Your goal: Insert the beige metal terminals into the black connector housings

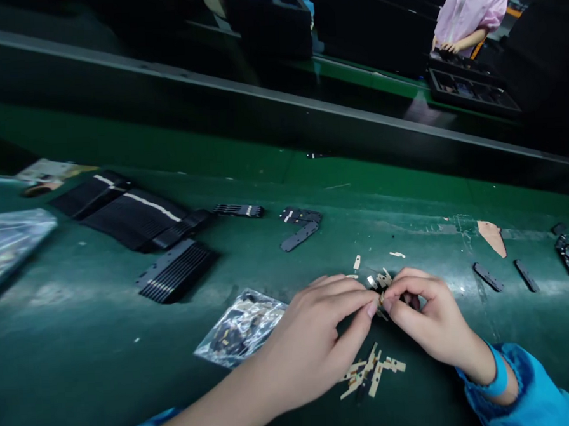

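Note:
My left hand point(319, 332) and my right hand point(427, 310) meet near the middle of the green table, thumb and index finger pinched on each. A small gold-coloured piece point(381, 299) shows between the fingertips of both hands; its full shape is hidden. Just behind the fingers lie loose pale pieces point(357, 261). Below the hands is a small pile of cream-coloured pieces point(376, 378). Partly behind my left wrist lies a clear plastic bag point(240, 326) with dark parts inside.
Stacks of black strips point(173, 273) lie on the green table point(106, 375) at the left, beside another plastic bag point(9, 243). Black parts point(301, 234) sit beyond my hands, more point(488, 277) at right. Across a dark rail point(259, 87), a person in pink point(469, 9) works over a black tray point(473, 92).

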A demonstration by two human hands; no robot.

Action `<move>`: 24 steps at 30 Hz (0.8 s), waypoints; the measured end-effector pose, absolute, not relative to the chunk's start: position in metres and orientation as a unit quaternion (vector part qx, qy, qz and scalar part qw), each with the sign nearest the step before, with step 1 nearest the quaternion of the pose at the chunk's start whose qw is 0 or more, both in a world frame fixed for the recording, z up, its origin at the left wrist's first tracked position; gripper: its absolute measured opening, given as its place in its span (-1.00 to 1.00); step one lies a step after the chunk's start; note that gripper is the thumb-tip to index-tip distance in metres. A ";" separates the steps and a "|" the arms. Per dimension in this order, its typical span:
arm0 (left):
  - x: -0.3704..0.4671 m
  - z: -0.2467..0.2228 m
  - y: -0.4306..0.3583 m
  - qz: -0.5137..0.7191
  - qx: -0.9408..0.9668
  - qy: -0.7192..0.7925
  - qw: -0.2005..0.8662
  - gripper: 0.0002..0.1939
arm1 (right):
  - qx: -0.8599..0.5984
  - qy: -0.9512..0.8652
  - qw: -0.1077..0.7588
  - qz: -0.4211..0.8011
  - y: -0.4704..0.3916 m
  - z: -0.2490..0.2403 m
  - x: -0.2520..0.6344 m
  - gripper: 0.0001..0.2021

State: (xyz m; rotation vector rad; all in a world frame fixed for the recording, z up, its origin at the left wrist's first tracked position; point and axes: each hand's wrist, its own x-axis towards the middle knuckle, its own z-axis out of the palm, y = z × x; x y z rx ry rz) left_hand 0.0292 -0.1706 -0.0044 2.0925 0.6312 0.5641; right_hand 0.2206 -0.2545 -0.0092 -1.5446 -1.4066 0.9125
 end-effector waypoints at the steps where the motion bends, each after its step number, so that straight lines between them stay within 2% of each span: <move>1: 0.030 -0.004 -0.171 0.229 0.839 0.249 0.427 -0.75 | -0.614 -0.568 0.416 0.356 -0.255 -0.010 0.220 -0.87; 11: 0.029 -0.011 -0.169 0.184 0.886 0.240 0.350 -0.72 | -0.602 -0.628 0.397 0.293 -0.258 -0.008 0.221 -0.84; 15: 0.025 -0.019 -0.156 0.160 0.894 0.312 0.279 -0.76 | -0.608 -0.605 0.403 0.319 -0.256 -0.007 0.226 -0.82; 17: 0.025 -0.019 -0.152 0.130 0.891 0.352 0.256 -0.68 | -0.611 -0.581 0.409 0.349 -0.255 -0.006 0.228 -0.82; 19: 0.027 -0.014 -0.151 0.104 0.872 0.362 0.313 -0.66 | -0.609 -0.559 0.412 0.383 -0.254 -0.005 0.229 -0.82; 22: 0.033 -0.005 -0.155 0.077 0.790 0.318 0.518 -0.88 | -0.599 -0.551 0.402 0.419 -0.254 -0.005 0.228 -0.82; 24: 0.036 -0.003 -0.158 0.062 0.720 0.292 0.626 -0.85 | -0.598 -0.563 0.387 0.419 -0.255 -0.006 0.227 -0.82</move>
